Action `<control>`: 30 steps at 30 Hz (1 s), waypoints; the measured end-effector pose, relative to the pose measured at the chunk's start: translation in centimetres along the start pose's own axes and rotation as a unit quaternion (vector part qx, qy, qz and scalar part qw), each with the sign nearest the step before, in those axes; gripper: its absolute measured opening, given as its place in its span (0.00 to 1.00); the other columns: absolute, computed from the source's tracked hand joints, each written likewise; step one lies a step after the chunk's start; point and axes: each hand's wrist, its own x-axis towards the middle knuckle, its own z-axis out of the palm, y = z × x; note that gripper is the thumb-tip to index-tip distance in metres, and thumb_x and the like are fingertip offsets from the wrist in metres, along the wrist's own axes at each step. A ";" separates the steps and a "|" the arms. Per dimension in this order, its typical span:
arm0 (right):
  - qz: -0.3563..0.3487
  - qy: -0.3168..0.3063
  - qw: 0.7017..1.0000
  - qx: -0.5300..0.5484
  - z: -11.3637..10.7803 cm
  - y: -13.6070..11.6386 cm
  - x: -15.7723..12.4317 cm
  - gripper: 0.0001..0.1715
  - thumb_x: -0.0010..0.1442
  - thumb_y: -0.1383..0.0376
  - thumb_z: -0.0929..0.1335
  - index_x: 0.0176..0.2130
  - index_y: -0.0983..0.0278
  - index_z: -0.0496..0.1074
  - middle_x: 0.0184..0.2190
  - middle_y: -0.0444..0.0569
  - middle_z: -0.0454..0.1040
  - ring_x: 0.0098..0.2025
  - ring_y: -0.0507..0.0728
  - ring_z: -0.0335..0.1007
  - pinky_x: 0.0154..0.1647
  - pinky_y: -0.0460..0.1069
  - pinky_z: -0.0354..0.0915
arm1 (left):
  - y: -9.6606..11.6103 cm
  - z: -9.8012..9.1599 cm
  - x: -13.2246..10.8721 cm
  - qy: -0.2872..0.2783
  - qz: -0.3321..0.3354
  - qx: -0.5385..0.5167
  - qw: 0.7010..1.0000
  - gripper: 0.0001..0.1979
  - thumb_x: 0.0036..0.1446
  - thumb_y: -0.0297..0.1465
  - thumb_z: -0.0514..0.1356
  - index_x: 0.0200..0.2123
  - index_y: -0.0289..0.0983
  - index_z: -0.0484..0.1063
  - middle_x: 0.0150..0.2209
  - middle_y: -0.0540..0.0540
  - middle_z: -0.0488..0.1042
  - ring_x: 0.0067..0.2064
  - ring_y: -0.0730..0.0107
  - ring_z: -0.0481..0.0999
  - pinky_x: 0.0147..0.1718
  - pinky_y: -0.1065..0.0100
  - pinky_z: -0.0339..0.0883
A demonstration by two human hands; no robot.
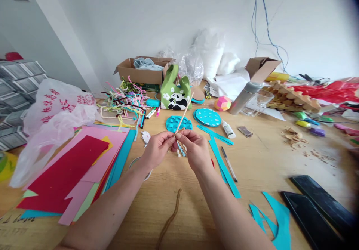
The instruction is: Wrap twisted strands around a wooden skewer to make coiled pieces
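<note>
My left hand (159, 147) and my right hand (196, 145) meet over the middle of the table, fingers pinched together. Between them they hold the lower end of a thin pale strand (185, 111), perhaps a pipe cleaner or stick, that slants up to the right. The fingers hide its lower end. Small blue, brown and white pieces (181, 149) show just beyond and under the fingertips. Behind the hands lies a turquoise disc with round dimples (171, 123). A brown fuzzy strand (171, 220) lies on the table between my forearms.
Left are coloured paper sheets (70, 171) and a plastic bag (56, 104). Pipe cleaners (126, 100), a green panda bag (175, 93) and a cardboard box (140, 72) stand behind. Right are turquoise strips (221, 164), a pen (229, 164), a glue bottle (228, 129), a flask (245, 98) and phones (308, 220).
</note>
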 end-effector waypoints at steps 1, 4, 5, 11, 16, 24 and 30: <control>0.000 0.000 1.000 -0.001 0.0 0.0 0.0 0.10 0.50 0.61 0.74 0.25 0.64 0.71 0.17 0.42 0.71 0.21 0.53 0.68 0.27 0.49 0.65 | 0.0 0.0 0.0 -0.002 -0.004 -0.005 1.000 0.16 0.59 0.39 0.56 0.24 0.35 0.70 0.23 0.49 0.69 0.27 0.73 0.68 0.29 0.71 0.63; -0.001 -0.022 1.000 -0.001 -0.1 -0.1 0.1 0.11 0.51 0.60 0.73 0.26 0.63 0.71 0.17 0.43 0.72 0.20 0.54 0.68 0.25 0.50 0.66 | -0.1 -0.1 0.0 -0.019 -0.024 -0.039 0.999 0.16 0.58 0.40 0.57 0.25 0.35 0.70 0.22 0.49 0.69 0.27 0.73 0.68 0.29 0.70 0.63; 0.001 -0.032 0.999 -0.003 -0.1 -0.1 0.1 0.11 0.52 0.60 0.73 0.26 0.63 0.71 0.17 0.43 0.72 0.19 0.54 0.68 0.24 0.50 0.65 | -0.3 -0.2 0.1 -0.031 -0.034 -0.062 0.997 0.16 0.58 0.40 0.57 0.25 0.34 0.70 0.22 0.49 0.69 0.26 0.73 0.68 0.29 0.70 0.63; 0.005 -0.021 1.000 -0.018 -0.3 0.1 0.1 0.13 0.51 0.60 0.73 0.25 0.64 0.69 0.14 0.41 0.68 0.14 0.51 0.62 0.19 0.47 0.61 | -1.3 -0.4 0.3 -0.089 -0.103 -0.228 0.964 0.13 0.54 0.39 0.62 0.31 0.33 0.71 0.26 0.47 0.73 0.28 0.72 0.72 0.30 0.69 0.65; -0.019 0.041 0.997 -0.056 -0.5 0.7 0.4 0.11 0.48 0.61 0.75 0.25 0.65 0.73 0.20 0.43 0.72 0.22 0.49 0.65 0.24 0.45 0.62 | -1.6 -0.2 0.5 -0.008 -0.064 -0.118 0.991 0.12 0.48 0.33 0.67 0.34 0.34 0.71 0.29 0.48 0.75 0.31 0.72 0.74 0.33 0.70 0.66; 0.010 0.040 0.999 -0.011 -0.1 0.5 0.3 0.11 0.46 0.62 0.76 0.23 0.65 0.73 0.21 0.44 0.73 0.23 0.50 0.67 0.28 0.46 0.65 | -1.5 0.0 0.3 0.041 -0.016 -0.007 0.999 0.06 0.55 0.32 0.61 0.30 0.35 0.70 0.26 0.49 0.74 0.29 0.72 0.74 0.30 0.71 0.67; 0.011 0.045 0.999 0.015 -0.1 0.6 0.4 0.11 0.45 0.63 0.75 0.22 0.65 0.72 0.22 0.44 0.74 0.23 0.51 0.68 0.27 0.47 0.65 | -1.7 0.6 0.2 0.060 -0.021 -0.050 0.997 0.07 0.55 0.33 0.61 0.36 0.35 0.70 0.28 0.48 0.77 0.30 0.70 0.77 0.32 0.69 0.71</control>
